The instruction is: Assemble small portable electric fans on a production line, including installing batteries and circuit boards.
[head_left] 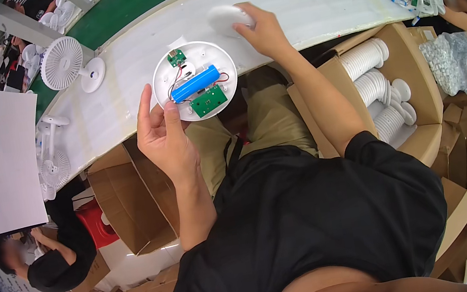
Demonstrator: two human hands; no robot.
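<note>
Left hand pinches base at near-left rim; right hand grips disc. Risk: base tilting could strain thin wires.

A person in a black shirt sits at a long white desk, seen from above. Their left hand holds a round white shell by its edge; inside lie a blue cylinder, thin wires and two green circuit boards. The right hand grips a blurred white disc. A white fan stands to the left; at right, a cardboard box holds stacked white discs.
</note>
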